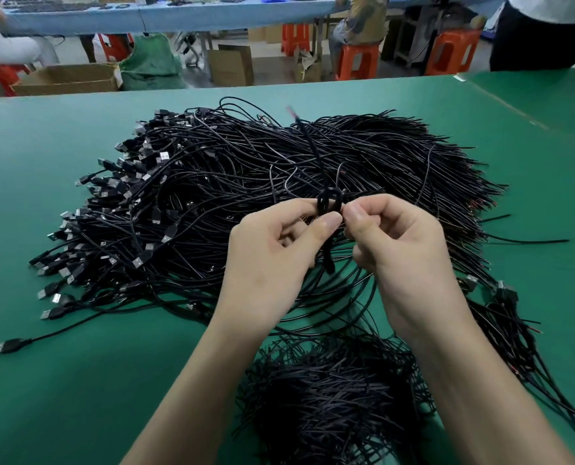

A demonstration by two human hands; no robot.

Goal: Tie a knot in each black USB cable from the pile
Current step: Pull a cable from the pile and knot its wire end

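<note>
A big pile of black USB cables covers the middle of the green table, plugs fanned out to the left, bare wire ends to the right. Above it, one black cable is looped into a small knot between my hands. My left hand pinches the loop from the left with thumb and forefinger. My right hand pinches it from the right. One end of the cable sticks up and away, blurred; the other hangs down between my palms.
A smaller heap of black cables lies near the table's front edge between my forearms. More cables trail off at the right. Green table surface shows at the left. Behind the table are cardboard boxes, orange stools and people.
</note>
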